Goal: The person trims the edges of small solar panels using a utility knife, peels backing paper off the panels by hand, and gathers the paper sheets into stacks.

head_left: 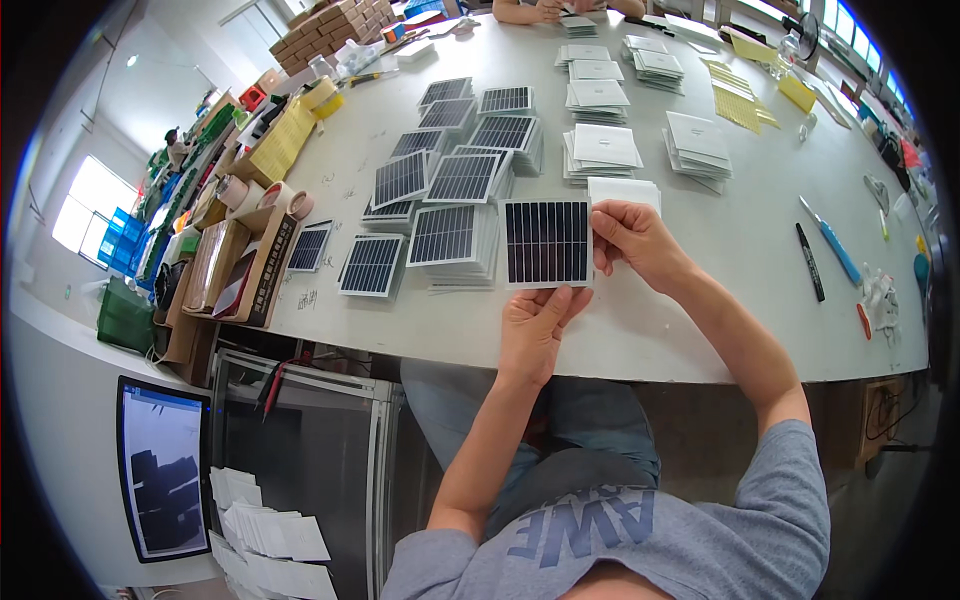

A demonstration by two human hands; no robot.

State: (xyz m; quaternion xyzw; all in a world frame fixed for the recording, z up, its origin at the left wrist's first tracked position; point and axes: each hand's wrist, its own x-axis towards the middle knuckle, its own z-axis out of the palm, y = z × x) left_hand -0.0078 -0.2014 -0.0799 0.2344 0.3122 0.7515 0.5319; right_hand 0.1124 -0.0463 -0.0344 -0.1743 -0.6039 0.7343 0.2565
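Observation:
Between my two hands I hold up a small square solar panel (pixel 547 243), dark cells with pale lines and a white border. The fingers of my left hand (pixel 537 330) pinch its lower edge. My right hand (pixel 637 242) grips its right edge with thumb and fingers. Just left of it stands a stack of like solar panels (pixel 446 236), and several more stacks lie beyond. Partly behind my right hand is a stack of white squares (pixel 625 190); another white stack (pixel 603 148) lies farther back.
A black marker (pixel 810 262) and a blue pen-like tool (pixel 830 240) lie on the right. Yellow sheets (pixel 735 95) are at the far right. On the left stands an open cardboard box (pixel 240 265) beside tape rolls (pixel 270 197). Another person's hands (pixel 550 10) work at the far edge.

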